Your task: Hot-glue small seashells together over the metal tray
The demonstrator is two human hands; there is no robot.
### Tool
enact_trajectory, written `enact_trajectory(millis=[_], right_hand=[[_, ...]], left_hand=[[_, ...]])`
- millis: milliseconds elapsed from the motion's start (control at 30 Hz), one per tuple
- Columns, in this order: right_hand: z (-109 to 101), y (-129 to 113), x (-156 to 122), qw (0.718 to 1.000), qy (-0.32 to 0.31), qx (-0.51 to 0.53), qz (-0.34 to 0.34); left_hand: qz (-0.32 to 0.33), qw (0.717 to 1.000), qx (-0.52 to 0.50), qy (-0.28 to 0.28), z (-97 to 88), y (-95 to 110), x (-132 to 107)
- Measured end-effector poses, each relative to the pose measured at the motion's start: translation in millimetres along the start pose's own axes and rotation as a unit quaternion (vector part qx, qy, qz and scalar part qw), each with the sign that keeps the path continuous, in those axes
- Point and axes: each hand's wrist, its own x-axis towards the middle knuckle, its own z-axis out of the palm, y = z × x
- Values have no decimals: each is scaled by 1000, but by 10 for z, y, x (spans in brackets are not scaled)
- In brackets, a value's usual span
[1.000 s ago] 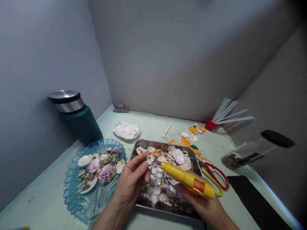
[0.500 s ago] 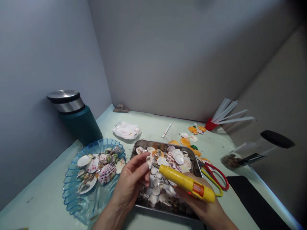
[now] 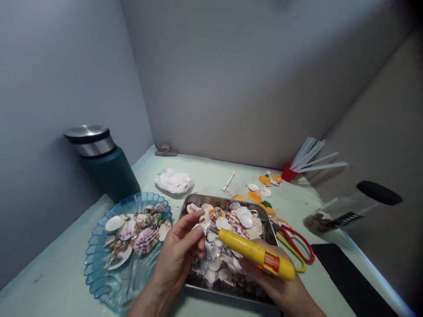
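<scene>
1. Yellow glue gun is in the right hand, which is wrapped round its handle; the fingers on the trigger side are hidden, so whether the trigger is pressed cannot be told. (A small red light glows on its underside, so it may well be hot.)
2. Its metal nozzle points toward the left hand, whose thumb and index finger appear pinched on a small pale shell; at this size and blur, the piece is hard to make out.
3. The step in hand looks like applying glue to that shell. Nozzle and shell are touching or just beside each other; the view does not settle which.
4. The next move seems to call for a steady pinch, a small controlled squeeze, and bare fingertips well clear of the nozzle.
5. Both hands work above the metal tray of loose seashells; the scalloped blue dish sits beside it, beyond the left wrist.
</scene>
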Motion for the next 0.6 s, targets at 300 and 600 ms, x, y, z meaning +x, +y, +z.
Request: enact_trajectory(millis=[300,600], right_hand=[[-18,-6,12,1000,-11,4,2],[1,-44,-18,999,24,21,20]], left_hand=[[-7,1000,1,-19,-45,-13,20],[-1,1000,-3,-14,-41,-15,15]])
